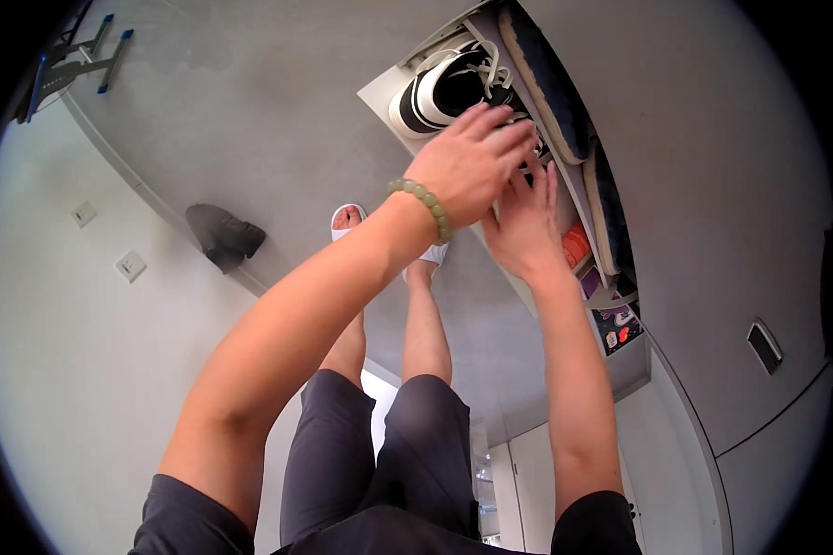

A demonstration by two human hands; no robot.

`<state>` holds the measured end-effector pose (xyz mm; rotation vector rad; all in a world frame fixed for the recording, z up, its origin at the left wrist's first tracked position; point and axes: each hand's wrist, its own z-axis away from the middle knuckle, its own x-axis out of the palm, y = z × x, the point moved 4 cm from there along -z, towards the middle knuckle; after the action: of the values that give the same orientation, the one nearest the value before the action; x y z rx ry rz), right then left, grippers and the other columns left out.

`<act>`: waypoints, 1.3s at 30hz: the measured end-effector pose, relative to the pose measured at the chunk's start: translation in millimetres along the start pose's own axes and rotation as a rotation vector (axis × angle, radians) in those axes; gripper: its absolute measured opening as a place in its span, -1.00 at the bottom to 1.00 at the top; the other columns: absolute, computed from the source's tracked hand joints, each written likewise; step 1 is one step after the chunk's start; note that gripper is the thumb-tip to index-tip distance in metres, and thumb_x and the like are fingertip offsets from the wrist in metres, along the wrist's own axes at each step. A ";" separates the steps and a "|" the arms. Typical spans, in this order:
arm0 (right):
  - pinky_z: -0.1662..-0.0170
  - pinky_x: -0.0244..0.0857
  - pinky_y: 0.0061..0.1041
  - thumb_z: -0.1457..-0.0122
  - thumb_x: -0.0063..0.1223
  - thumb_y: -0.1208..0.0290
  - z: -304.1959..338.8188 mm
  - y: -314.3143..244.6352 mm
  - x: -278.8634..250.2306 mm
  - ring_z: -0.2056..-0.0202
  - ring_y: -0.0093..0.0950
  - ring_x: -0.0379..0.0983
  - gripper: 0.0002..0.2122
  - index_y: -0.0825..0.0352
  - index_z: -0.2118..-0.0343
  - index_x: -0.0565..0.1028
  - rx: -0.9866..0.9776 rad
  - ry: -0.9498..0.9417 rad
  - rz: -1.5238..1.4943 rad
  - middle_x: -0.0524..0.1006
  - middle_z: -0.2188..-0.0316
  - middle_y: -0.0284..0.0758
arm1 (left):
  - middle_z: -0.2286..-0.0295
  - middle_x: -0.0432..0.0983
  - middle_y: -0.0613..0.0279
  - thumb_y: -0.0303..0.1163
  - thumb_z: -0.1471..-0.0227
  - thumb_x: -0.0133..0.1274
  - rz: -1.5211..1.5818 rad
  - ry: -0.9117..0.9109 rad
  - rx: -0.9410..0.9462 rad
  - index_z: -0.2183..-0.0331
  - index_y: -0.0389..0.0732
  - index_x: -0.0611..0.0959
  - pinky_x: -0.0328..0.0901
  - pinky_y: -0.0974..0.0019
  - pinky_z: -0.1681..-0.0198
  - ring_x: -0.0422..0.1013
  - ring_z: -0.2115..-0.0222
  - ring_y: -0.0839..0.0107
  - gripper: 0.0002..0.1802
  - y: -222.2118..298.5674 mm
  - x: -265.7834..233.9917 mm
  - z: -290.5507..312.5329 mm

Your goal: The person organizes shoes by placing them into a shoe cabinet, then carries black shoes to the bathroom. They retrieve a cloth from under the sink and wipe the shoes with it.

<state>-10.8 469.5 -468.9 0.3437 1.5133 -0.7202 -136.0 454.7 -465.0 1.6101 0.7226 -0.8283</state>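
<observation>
The left hand (472, 159) reaches over an open, pale-edged compartment (376, 95), its palm turned down and its fingers stretched forward, slightly spread. Its grip looks loose, but the fingertips overlap dark material beneath, so I cannot tell whether they close on anything. The right hand (528, 227) comes up just beside it, its fingers pointing the same way and partly hidden behind the left one; its grip cannot be told either.

The black-and-white shoe (435, 92) sits in the compartment just beyond the left hand, with white laces (493, 65) lying loosely over its opening. Under and between the fingers, more black and white shows (too covered to make out its shape).

On the right side of the compartment, a dark blue shoe (546, 83) rests on a narrow tier, with a second dark shoe (609, 217) below it in the view. An orange item (576, 245) lies near the right wrist. A bracelet (421, 205) of pale green beads circles the left wrist. Over to the left, a black shoe (222, 236) stands on the grey floor (278, 111), well apart from both hands.
</observation>
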 end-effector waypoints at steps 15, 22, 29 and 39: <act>0.10 0.50 -0.30 -0.34 0.03 0.34 26.8 41.1 49.9 0.11 -0.28 0.52 -0.36 0.50 -0.34 0.01 1.183 0.094 -1.324 0.41 -0.02 -0.08 | -0.16 0.33 0.10 -0.46 0.06 0.05 -0.089 0.134 -0.157 -0.11 -0.14 0.49 -0.02 -0.01 -0.36 0.19 -0.23 0.08 -0.39 -41.1 -9.5 -25.7; 0.22 0.54 -0.44 -0.35 0.00 0.38 4.9 47.6 70.4 0.22 -0.37 0.54 -0.47 0.53 -0.28 0.16 1.112 0.217 -1.333 0.43 0.01 -0.10 | -0.30 0.14 0.10 -0.12 -0.17 -0.09 -0.392 -0.204 -0.272 -0.20 0.09 0.45 -0.14 -0.06 -0.39 0.06 -0.30 0.07 -0.44 -87.2 18.5 -67.6; -0.04 0.34 -0.44 -0.26 0.16 0.26 8.9 88.4 77.1 0.04 -0.45 0.44 -0.47 0.51 -0.17 0.33 1.019 0.228 -0.877 0.48 0.02 -0.16 | -0.24 0.08 -0.16 0.01 0.00 0.13 -0.201 0.071 -0.451 -0.20 -0.08 0.39 0.00 -0.19 -0.28 0.05 -0.22 -0.32 -0.23 -34.6 5.5 -6.3; 0.06 0.34 -0.40 -0.09 0.31 0.30 -25.1 83.8 38.0 0.17 -0.32 0.49 -0.79 0.25 0.25 0.59 0.577 0.453 -0.661 0.58 0.27 -0.25 | -0.33 -0.21 -0.14 0.04 0.06 0.29 0.034 -0.109 -0.285 -0.25 -0.07 0.26 0.07 0.00 -0.34 -0.04 -0.29 -0.22 -0.06 -88.3 20.0 -5.4</act>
<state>18.0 540.0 -526.3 0.4607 1.8432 -1.7069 -195.9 476.4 -529.6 1.3092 0.6999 -0.7462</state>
